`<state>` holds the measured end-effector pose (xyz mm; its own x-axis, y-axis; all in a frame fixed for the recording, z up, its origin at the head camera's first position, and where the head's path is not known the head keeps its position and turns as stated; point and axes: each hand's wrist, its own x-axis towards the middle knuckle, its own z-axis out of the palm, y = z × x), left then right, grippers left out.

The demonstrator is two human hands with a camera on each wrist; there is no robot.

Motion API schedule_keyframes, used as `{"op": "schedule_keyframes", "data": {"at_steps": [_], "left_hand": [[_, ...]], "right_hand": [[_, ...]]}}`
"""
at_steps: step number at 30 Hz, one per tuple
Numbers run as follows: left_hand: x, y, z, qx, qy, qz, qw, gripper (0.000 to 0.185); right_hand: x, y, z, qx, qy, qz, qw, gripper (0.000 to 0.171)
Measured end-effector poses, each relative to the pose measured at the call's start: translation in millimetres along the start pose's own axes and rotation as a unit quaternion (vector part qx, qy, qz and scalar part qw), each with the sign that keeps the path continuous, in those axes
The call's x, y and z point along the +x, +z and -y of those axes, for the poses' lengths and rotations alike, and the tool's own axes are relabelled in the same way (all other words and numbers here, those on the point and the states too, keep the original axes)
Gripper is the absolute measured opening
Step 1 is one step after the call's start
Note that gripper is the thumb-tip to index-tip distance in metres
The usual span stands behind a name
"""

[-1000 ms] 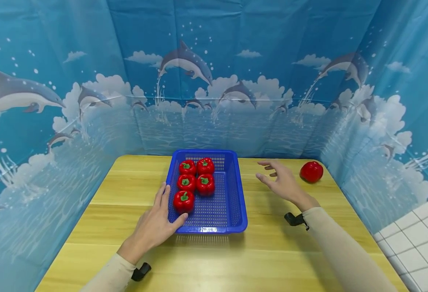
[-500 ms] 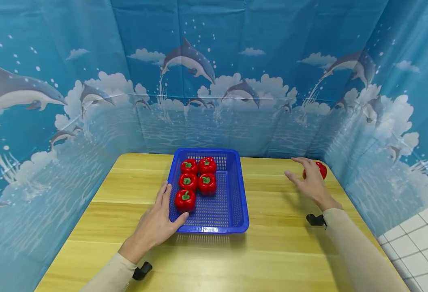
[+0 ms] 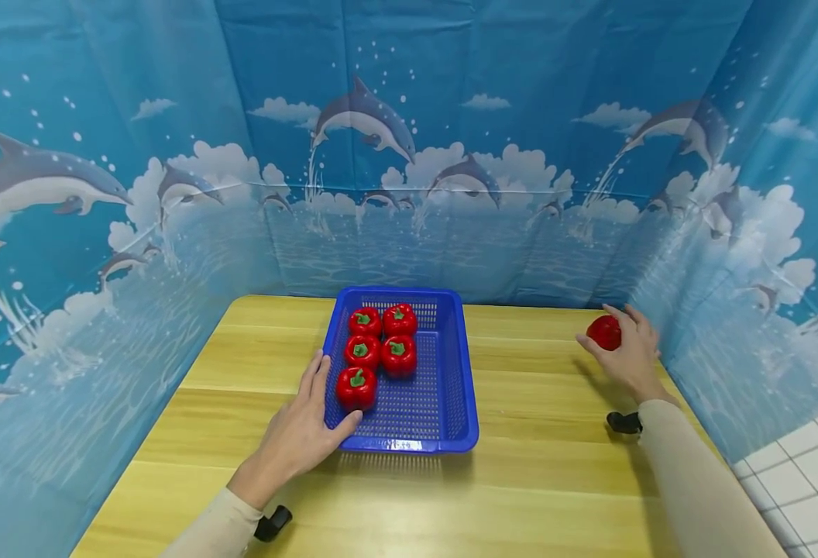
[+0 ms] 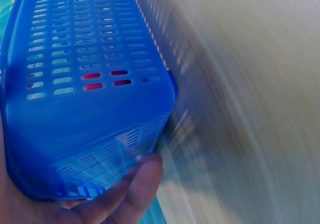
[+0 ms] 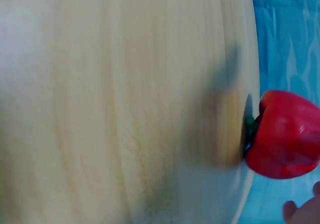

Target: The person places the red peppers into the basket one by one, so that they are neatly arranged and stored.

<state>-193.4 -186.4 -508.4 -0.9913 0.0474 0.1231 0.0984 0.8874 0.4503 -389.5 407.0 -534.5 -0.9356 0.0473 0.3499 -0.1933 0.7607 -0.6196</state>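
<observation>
A blue slotted basket (image 3: 468, 372) stands mid-table with several red bell peppers inside; the nearest pepper (image 3: 356, 387) sits by its near-left corner. My left hand (image 3: 325, 399) rests against that corner, fingers straight along the left wall and thumb on the near rim. The left wrist view shows the basket's (image 4: 90, 114) corner with my fingers (image 4: 125, 194) against it. At the far right edge my right hand (image 3: 618, 333) curls round a loose red pepper (image 3: 600, 333), which lies on its side on the table (image 5: 285, 134), stem toward the table's middle.
The wooden table (image 3: 534, 480) is walled on three sides by a blue dolphin-print curtain (image 3: 409, 155), close behind the loose pepper. White tiled floor (image 3: 813, 480) shows past the table's right edge.
My right hand has travelled right from beside the basket to the far right corner and closed round the loose pepper. The left hand has stayed on the basket.
</observation>
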Motion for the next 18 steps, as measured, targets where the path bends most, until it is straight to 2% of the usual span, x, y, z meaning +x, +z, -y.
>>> {"op": "schedule_keyframes", "data": {"at_steps": [5, 8, 18], "left_hand": [[0.2, -0.3, 0.4, -0.002, 0.002, 0.003, 1.0, 0.115], [1.1, 0.1, 0.4, -0.003, 0.003, 0.002, 1.0, 0.115], [2.1, 1.0, 0.7, -0.005, 0.0, 0.003, 1.0, 0.115]], "right_hand": [[1, -3, -8, -0.002, 0.03, 0.024, 0.999, 0.104], [2, -3, -11, -0.009, 0.033, 0.037, 0.999, 0.104], [2, 6, -10, -0.019, 0.008, 0.012, 1.0, 0.079]]}}
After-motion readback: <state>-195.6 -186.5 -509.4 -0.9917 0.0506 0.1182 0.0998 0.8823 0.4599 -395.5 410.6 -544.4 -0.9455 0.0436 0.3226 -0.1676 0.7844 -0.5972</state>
